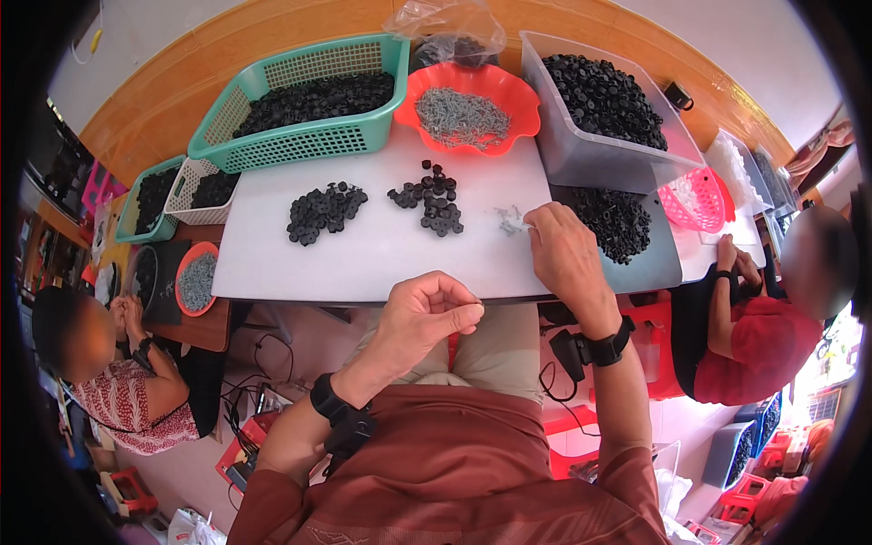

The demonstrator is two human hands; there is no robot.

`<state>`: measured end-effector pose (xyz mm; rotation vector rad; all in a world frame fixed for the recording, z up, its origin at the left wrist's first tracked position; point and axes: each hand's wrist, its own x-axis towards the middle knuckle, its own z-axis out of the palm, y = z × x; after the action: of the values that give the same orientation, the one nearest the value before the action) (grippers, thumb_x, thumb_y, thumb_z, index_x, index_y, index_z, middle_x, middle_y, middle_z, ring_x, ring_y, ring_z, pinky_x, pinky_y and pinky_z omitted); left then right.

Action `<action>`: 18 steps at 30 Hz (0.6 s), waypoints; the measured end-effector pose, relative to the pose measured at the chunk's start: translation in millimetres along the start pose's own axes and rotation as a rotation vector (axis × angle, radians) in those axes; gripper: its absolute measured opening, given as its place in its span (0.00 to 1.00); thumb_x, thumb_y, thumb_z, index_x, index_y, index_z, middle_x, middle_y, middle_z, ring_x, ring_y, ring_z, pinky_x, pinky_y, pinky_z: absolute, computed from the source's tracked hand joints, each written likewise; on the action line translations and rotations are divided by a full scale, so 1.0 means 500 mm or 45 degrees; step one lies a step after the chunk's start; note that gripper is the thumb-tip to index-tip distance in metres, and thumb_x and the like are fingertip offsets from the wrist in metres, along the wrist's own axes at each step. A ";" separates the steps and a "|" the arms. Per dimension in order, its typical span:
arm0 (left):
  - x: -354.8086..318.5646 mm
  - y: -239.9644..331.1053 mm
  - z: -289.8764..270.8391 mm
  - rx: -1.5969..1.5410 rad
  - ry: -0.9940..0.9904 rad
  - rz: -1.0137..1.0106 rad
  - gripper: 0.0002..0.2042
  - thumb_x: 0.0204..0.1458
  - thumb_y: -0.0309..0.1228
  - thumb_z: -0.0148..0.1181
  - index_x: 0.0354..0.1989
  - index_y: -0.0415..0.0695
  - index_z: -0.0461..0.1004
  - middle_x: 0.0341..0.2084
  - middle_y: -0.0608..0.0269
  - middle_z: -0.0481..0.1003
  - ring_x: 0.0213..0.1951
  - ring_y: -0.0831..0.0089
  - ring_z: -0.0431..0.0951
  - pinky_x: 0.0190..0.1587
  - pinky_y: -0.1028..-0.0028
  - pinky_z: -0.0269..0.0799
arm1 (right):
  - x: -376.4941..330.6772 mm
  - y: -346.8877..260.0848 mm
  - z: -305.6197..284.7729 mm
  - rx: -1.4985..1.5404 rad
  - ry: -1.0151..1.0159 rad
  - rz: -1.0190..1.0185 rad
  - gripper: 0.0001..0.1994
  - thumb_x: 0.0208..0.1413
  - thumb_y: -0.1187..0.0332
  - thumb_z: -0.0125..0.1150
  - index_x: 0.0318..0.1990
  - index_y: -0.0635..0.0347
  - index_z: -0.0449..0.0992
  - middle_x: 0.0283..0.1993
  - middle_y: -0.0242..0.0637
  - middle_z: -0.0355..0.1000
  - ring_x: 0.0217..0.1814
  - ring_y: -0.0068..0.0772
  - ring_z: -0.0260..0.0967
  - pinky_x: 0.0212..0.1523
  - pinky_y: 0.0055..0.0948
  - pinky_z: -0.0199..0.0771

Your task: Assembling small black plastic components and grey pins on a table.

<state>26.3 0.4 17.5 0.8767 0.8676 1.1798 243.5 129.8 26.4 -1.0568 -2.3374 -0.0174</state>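
Observation:
My left hand (425,313) is held over the table's front edge, thumb and index finger pinched together. A small dark bit shows at their tips, too small to name. My right hand (567,258) reaches onto the white tabletop with fingers bent and tips close together at a small scatter of grey screws (509,221). Whether a screw is between those fingertips is hidden. Left of the screws lie two groups of small black round parts, one in the middle (440,218) and a denser one (322,214) farther left. A heap of black parts (614,223) lies right of my right hand.
Along the back stand a green basket (354,139) of black parts, a red scalloped bowl (521,86) of screws and a clear bin (590,159) of black parts. A person (150,391) sits at the left, another (763,350) at the right by a pink basket (698,211).

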 end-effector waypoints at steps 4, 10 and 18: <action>-0.001 0.000 -0.004 0.005 0.017 0.012 0.07 0.57 0.23 0.67 0.40 0.36 0.77 0.35 0.59 0.80 0.35 0.75 0.81 0.43 0.75 0.80 | -0.006 -0.018 -0.016 0.089 0.095 -0.014 0.13 0.54 0.81 0.57 0.46 0.62 0.78 0.43 0.44 0.73 0.43 0.50 0.73 0.43 0.42 0.75; 0.000 0.001 -0.008 -0.026 0.053 0.047 0.06 0.57 0.22 0.67 0.41 0.36 0.77 0.35 0.59 0.80 0.36 0.75 0.82 0.44 0.74 0.81 | -0.028 -0.064 -0.040 0.496 0.085 0.133 0.14 0.57 0.84 0.57 0.50 0.63 0.78 0.42 0.44 0.71 0.41 0.51 0.73 0.41 0.37 0.74; 0.005 -0.005 -0.017 -0.183 0.063 0.030 0.06 0.59 0.22 0.64 0.43 0.38 0.77 0.37 0.61 0.80 0.38 0.74 0.82 0.44 0.71 0.83 | -0.077 -0.120 -0.029 1.307 0.034 0.469 0.06 0.63 0.81 0.61 0.46 0.72 0.79 0.43 0.39 0.77 0.40 0.26 0.77 0.44 0.22 0.77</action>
<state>20.1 3.5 11.8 0.7453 0.8036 1.2721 229.4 58.7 31.9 -0.8706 -1.6761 1.1518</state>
